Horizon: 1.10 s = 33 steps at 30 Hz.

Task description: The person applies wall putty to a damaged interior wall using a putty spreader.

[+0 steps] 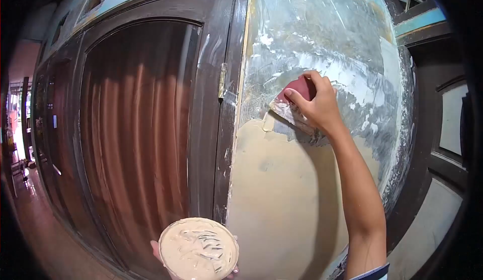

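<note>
My right hand (320,99) grips a red spreader (300,90) against the wall (312,23), at the upper edge of the beige coat (276,184), while my left hand (155,250), mostly hidden, cups a round tub (160,252) of paste (186,250) below. Uneven pressure or a tilted blade could, I judge, gouge that coat; a slack left hold could tip the tub and spill paste.

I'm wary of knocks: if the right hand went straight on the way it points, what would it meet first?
The patchy grey wall, most likely: the right hand holds a red scraper whose edge seems to touch it, though depth is hard to judge.
</note>
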Each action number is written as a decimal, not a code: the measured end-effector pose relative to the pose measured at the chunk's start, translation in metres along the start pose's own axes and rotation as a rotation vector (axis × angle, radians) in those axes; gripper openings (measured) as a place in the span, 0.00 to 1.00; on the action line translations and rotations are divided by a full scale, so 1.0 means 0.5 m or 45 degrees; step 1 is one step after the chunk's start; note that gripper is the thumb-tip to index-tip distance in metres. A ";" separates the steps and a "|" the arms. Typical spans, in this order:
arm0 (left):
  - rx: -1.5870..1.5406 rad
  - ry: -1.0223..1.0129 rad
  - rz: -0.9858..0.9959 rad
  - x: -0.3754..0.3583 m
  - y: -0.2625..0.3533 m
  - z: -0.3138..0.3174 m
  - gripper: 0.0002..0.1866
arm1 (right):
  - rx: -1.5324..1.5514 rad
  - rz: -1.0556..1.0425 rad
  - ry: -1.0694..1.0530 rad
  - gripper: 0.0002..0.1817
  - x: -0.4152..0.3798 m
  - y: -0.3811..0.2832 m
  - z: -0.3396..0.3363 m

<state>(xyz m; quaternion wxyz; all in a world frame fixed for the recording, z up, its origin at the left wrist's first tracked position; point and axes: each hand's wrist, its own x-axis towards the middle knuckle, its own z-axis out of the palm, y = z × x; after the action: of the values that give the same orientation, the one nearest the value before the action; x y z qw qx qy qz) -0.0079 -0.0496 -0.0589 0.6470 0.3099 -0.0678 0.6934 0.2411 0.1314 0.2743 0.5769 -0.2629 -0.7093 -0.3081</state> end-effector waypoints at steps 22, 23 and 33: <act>-0.215 -0.032 0.008 0.010 0.026 0.018 0.66 | -0.066 -0.425 0.036 0.27 -0.031 -0.012 0.052; -0.208 -0.044 0.005 0.011 0.025 0.018 0.66 | -0.065 -0.278 0.096 0.27 -0.017 -0.005 0.046; -0.130 -0.143 0.018 0.006 0.031 0.011 0.66 | -0.095 -0.156 0.238 0.30 0.012 -0.005 0.040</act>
<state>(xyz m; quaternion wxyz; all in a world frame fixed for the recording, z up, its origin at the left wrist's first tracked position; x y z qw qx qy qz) -0.0206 -0.0524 -0.0482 0.6521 0.3144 -0.1414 0.6752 0.2248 0.1448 0.2771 0.6104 -0.2107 -0.6551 -0.3922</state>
